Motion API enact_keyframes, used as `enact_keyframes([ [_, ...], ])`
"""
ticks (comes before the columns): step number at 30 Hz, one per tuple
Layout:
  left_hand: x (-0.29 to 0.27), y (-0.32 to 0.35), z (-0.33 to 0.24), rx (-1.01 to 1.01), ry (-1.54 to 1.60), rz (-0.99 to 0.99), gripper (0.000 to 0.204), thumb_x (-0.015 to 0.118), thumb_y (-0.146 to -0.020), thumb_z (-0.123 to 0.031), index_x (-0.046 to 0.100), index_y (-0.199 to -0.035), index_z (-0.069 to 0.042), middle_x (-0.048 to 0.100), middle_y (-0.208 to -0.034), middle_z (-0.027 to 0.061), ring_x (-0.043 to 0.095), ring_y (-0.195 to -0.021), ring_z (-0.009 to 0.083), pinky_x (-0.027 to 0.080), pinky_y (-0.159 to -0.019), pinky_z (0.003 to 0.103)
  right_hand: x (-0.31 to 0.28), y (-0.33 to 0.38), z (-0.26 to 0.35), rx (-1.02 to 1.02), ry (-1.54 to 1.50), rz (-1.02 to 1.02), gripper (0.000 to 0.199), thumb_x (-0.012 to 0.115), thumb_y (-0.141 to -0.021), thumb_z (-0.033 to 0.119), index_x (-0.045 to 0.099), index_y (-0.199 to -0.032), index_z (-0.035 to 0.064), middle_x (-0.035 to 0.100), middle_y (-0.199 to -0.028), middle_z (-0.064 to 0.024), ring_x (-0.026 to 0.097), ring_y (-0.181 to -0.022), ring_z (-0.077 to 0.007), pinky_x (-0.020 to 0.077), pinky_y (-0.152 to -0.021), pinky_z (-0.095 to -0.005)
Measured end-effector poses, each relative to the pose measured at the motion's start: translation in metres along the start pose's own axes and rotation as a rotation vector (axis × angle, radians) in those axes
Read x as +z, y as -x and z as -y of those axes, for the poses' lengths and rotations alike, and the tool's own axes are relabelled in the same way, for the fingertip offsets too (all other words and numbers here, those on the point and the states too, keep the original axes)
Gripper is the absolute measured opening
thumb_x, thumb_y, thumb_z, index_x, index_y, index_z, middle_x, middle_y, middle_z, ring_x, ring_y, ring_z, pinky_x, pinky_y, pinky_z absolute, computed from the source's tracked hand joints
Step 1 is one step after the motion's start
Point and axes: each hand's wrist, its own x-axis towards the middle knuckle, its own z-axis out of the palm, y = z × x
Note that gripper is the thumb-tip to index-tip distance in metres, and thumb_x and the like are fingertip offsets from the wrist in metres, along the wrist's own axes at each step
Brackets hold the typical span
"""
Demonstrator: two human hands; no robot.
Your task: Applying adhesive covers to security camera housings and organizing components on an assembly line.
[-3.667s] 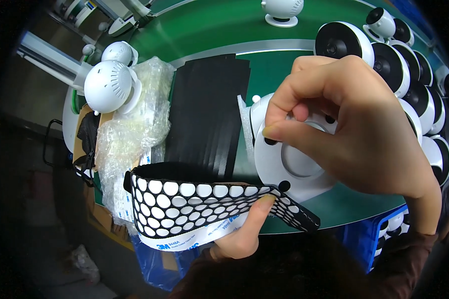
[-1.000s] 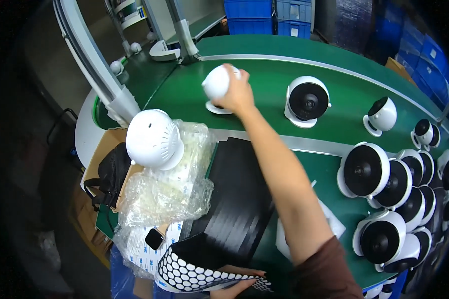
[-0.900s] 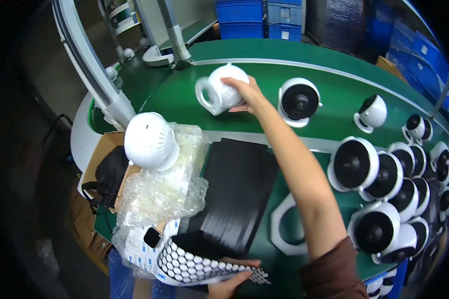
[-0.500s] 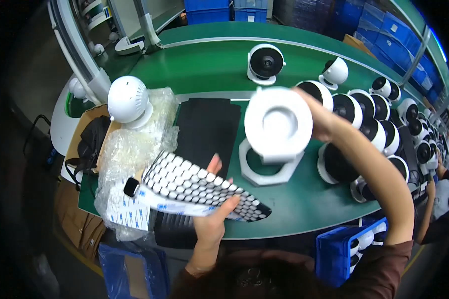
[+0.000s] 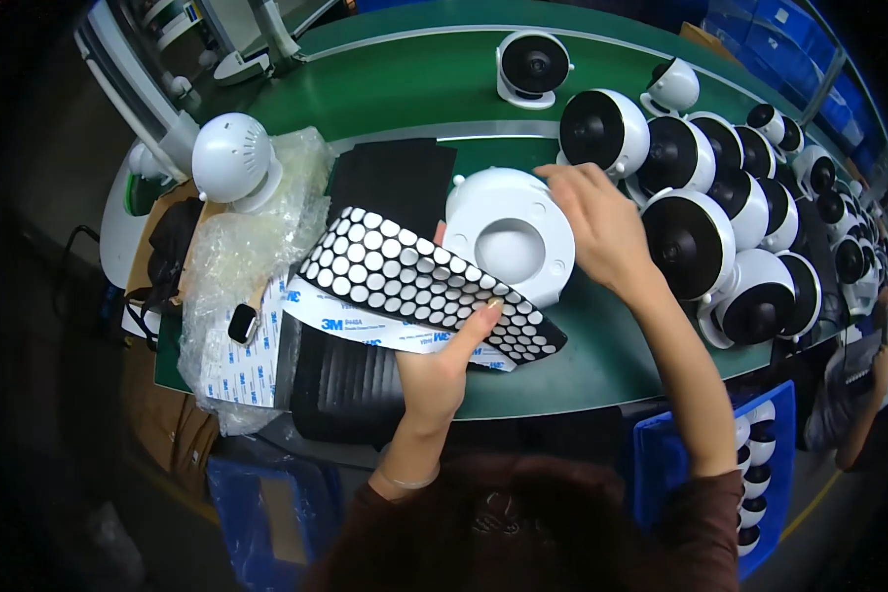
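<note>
My left hand (image 5: 444, 370) pinches a curved sheet of round white adhesive pads (image 5: 395, 266), with black between the dots and a printed backing strip along its lower edge. Its far-right end overlaps the white round camera (image 5: 483, 202), which is turned with its base towards me. A ring-shaped underside with a round recess shows on that base. At the camera's right side my right hand (image 5: 602, 222) curls its fingers round the rim. The white support frame is hidden beneath the camera.
Several white cameras with black fronts (image 5: 691, 242) crowd the right side. One more camera (image 5: 535, 67) stands at the back. On the left lie bubble wrap (image 5: 227, 286), printed backing sheets (image 5: 247, 370) and another white camera (image 5: 232, 158). Black sheets (image 5: 385, 187) lie mid-table; a blue crate (image 5: 661, 444) stands lower right.
The camera has been lowered and turned, with my right hand still at it. My left hand has raised the pad sheet so that its end overlaps the camera. The view has shifted.
</note>
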Motion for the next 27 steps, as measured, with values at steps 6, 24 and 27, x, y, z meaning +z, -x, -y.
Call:
enact_keyframes([
  [6, -0.014, 0.006, -0.002, -0.021, -0.131, 0.080, 0.054, 0.052, -0.064, 0.010, 0.033, -0.114, 0.008, 0.047, -0.101, 0.0116, 0.047, -0.086, 0.0130, 0.037, -0.077, 0.024, -0.007, 0.016, 0.023, -0.410, -0.236, -0.125, 0.039, 0.045, -0.076, 0.016, 0.041, -0.112, 0.0042, 0.045, -0.111, -0.0138, 0.039, -0.106, -0.0325, 0.0274, -0.090, -0.0379],
  [24, -0.027, 0.047, 0.012, 0.050, -0.069, 0.170, 0.069, 0.054, -0.063, 0.005, 0.016, -0.120, 0.000, 0.040, -0.104, 0.0131, 0.047, -0.084, 0.0163, 0.040, -0.072, 0.023, -0.005, 0.084, 0.059, 0.315, -0.780, 0.026, 0.013, 0.061, -0.063, -0.002, 0.057, -0.076, -0.0025, 0.057, -0.069, -0.0048, 0.050, -0.059, -0.0079, 0.0365, -0.049, -0.0157],
  [27, -0.023, 0.043, 0.026, 0.173, -0.005, 0.414, 0.059, 0.051, -0.066, 0.006, 0.022, -0.117, 0.000, 0.043, -0.101, 0.0114, 0.047, -0.085, 0.0167, 0.041, -0.072, 0.026, -0.004, 0.085, 0.056, 0.179, -0.716, 0.028, 0.012, 0.060, -0.068, 0.001, 0.060, -0.079, 0.0020, 0.058, -0.071, -0.0044, 0.054, -0.060, -0.0083, 0.0418, -0.048, -0.0175],
])
